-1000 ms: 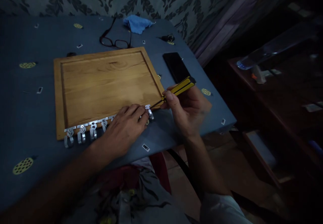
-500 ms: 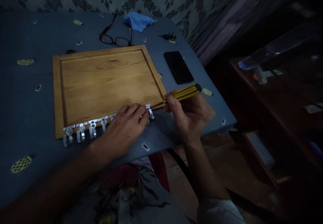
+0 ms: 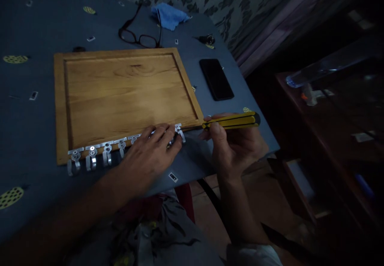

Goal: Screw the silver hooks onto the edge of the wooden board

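A wooden framed board (image 3: 126, 94) lies on the table, with a row of silver metal hooks (image 3: 92, 156) along its near edge. My left hand (image 3: 150, 154) is closed over the right part of this hook rail, its fingers on top and thumb at the near side, hiding several hooks. In my right hand (image 3: 237, 150) is a yellow and black screwdriver (image 3: 234, 121), gripped near the front of its handle. Its dark shaft points left along the board's near edge, toward the last hook (image 3: 179, 130). Whether the tip touches a screw I cannot tell.
A black phone (image 3: 216, 79) lies right of the board. Behind it are eyeglasses (image 3: 147, 41), a blue cloth (image 3: 171, 16) and a small dark tool (image 3: 206, 39). The table's right edge drops off toward a dark wooden shelf (image 3: 295, 98) holding a clear bottle.
The screwdriver and my right hand have shifted right, and the handle lies more level. My left hand keeps its place on the hooks. The view has tilted slightly.
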Motion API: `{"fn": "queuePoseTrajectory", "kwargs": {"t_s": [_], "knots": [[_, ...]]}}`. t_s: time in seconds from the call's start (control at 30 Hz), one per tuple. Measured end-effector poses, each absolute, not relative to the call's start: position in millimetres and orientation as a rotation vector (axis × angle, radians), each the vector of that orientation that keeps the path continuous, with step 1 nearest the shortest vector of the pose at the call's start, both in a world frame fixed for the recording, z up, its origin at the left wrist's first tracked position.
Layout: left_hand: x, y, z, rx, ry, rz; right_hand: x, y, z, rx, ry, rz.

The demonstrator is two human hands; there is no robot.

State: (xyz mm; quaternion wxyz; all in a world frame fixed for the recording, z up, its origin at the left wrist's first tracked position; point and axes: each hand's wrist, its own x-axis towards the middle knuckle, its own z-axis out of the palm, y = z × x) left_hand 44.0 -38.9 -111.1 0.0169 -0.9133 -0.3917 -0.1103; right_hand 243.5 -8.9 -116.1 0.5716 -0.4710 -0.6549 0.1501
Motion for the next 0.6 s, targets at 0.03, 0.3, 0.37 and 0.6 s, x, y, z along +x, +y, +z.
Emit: {"fn": "queuePoseTrajectory", "kwargs": {"t_s": [0.03, 0.3, 0.37, 0.6], "knots": [[44, -39, -111, -2.844, -1.209, -0.336, 243, -10, -116, -1.104, -1.536, 0.356], [44, -37, -108, -2.830, -1.175, -0.322, 243, -16, -120, -1.124, -1.457, 0.314], [45, -37, -107, -2.820, -1.194, -0.306, 243, -17, -120, -1.136, -1.448, 0.333], [51, -40, -113, -2.725, -1.253, -0.368, 244, -22, -126, -1.119, -1.429, 0.289]]}}
